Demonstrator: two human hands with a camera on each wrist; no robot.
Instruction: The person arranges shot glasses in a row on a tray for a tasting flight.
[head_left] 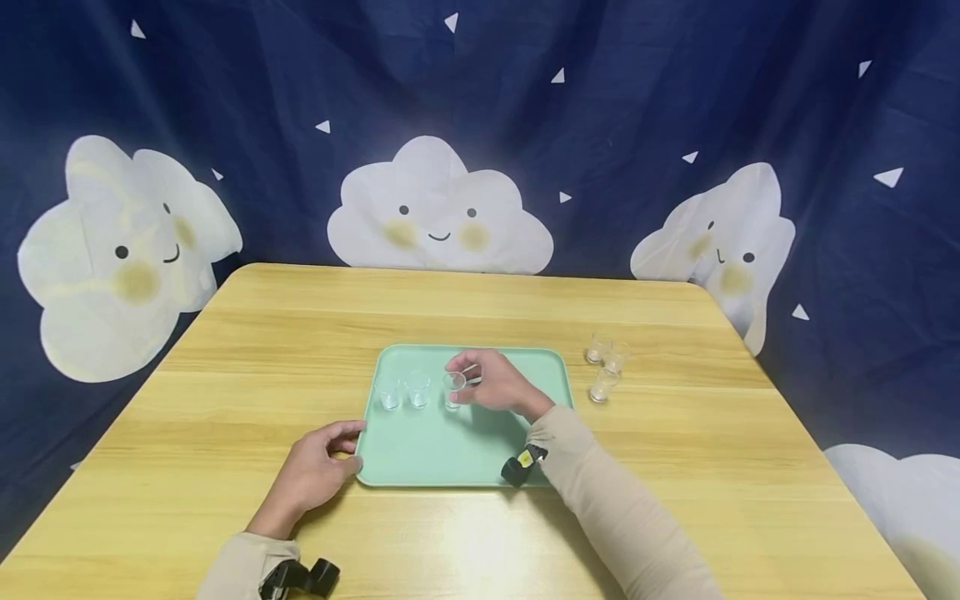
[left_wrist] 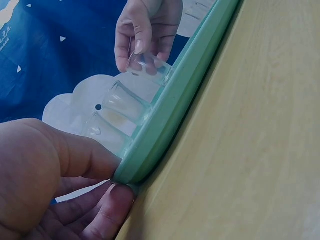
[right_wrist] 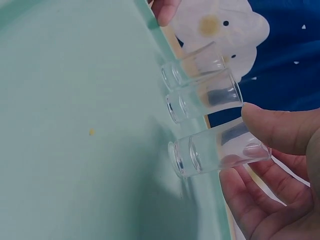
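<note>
My right hand grips a small clear shot glass by its upper part, thumb on one side and fingers on the other. The glass is upright over the mint green tray; whether its base touches the tray I cannot tell. To its left, two more shot glasses stand in a row on the tray. My left hand holds the tray's left edge, fingertips and thumb against the rim, as the left wrist view shows.
Beyond the tray's right side, three more small glasses stand grouped on the wooden table. A dark blue curtain with white clouds hangs behind the table. Black wrist cameras sit on both sleeves.
</note>
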